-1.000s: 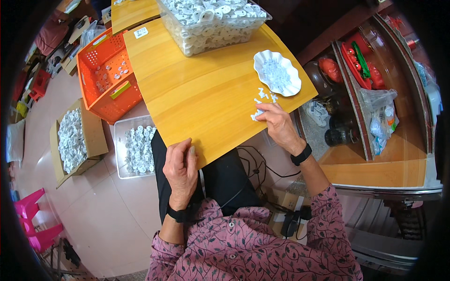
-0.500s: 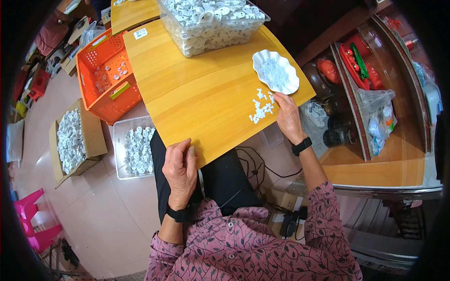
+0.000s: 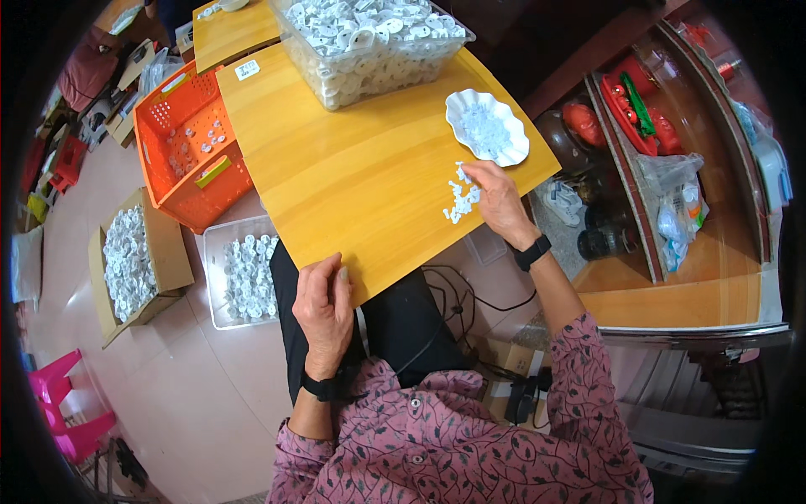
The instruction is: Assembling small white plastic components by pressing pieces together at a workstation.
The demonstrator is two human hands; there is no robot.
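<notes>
Small white plastic pieces [image 3: 460, 202] scattered loosely, right hand [image 3: 499, 202] flat, fingers spread over them

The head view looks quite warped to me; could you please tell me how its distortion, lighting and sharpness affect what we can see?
Head view: fisheye bends the wooden board edges and leaves a black rim; lighting is soft and even, mild sheen on the floor; the small white pieces by the right hand are too tiny to resolve; the left hand is sharp.
</notes>
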